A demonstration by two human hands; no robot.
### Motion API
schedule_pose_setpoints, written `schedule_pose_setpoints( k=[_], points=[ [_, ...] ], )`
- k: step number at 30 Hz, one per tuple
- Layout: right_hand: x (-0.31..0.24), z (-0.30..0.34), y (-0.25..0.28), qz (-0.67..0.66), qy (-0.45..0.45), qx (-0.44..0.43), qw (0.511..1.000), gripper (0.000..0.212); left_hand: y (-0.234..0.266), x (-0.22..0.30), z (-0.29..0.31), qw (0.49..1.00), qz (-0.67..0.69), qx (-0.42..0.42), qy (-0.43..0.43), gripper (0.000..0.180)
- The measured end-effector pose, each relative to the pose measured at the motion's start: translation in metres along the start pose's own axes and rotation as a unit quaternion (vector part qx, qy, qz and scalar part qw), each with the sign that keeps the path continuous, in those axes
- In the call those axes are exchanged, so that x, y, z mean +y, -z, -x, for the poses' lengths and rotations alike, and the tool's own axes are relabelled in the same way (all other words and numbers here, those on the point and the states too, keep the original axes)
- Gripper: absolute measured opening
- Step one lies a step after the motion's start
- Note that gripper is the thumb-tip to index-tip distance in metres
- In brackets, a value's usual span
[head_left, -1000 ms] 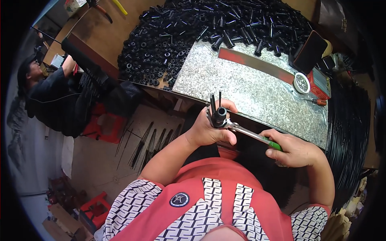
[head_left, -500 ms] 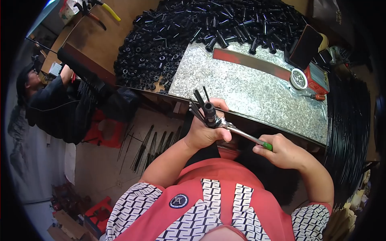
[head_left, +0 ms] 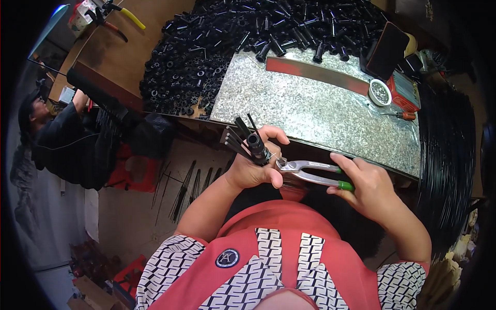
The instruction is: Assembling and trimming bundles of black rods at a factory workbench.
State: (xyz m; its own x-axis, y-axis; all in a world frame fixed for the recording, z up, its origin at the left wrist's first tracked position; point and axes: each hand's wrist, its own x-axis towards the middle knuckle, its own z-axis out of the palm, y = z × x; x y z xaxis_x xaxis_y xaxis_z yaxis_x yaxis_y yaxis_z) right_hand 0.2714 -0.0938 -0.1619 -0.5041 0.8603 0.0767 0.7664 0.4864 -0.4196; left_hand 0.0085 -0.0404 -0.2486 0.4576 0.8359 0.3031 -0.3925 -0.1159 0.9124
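Note:
In my left hand is a black hollow tube piece with several thin dark rods fanned out beside it. The fingers wrap round this bundle, thumb and forefinger sticking out to the right. A fine wire shows by the tube's lower right side. My right hand holds silver end-cutting pincers with green-tipped handles, which stand spread apart. Their jaws are close to the wire; whether they grip it I cannot make out.
A speckled worktop lies ahead, bearing a long metal strip, a white bowl of small bits, a red box and a screwdriver. Black parts pile up behind. Long black rods hang at right; another person sits left.
The pincers' handles have spread apart, and my right hand's fingers have loosened. My left hand has moved slightly left with the tube and rods. The view has shifted a little.

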Motion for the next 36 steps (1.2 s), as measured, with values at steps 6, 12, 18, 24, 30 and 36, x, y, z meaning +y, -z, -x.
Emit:
schedule_pose_setpoints(
  k=[6,12,18,24,30,36],
  points=[
    [-0.012,0.001,0.025,0.179,0.020,-0.003,0.984,0.072,0.001,-0.002,0.000,0.999,0.006,-0.033,0.014,0.087],
    [-0.017,0.000,0.033,0.210,0.038,0.006,0.977,0.075,-0.001,0.003,-0.003,0.998,0.000,-0.048,0.039,0.085],
    [-0.021,0.000,0.034,0.209,0.034,-0.003,0.977,0.075,-0.007,0.008,-0.005,0.995,-0.081,-0.042,0.040,0.082],
    [-0.022,0.000,0.029,0.187,0.012,-0.050,0.981,0.070,-0.009,0.004,-0.004,0.995,-0.058,-0.024,0.080,0.070],
    [-0.018,-0.009,0.012,0.098,-0.031,-0.108,0.989,0.061,0.000,-0.006,0.002,0.998,-0.005,-0.025,0.055,0.062],
    [-0.019,-0.010,0.003,-0.211,-0.024,-0.140,0.967,0.046,0.008,-0.008,0.005,0.997,0.036,0.060,0.024,0.072]
  ],
)
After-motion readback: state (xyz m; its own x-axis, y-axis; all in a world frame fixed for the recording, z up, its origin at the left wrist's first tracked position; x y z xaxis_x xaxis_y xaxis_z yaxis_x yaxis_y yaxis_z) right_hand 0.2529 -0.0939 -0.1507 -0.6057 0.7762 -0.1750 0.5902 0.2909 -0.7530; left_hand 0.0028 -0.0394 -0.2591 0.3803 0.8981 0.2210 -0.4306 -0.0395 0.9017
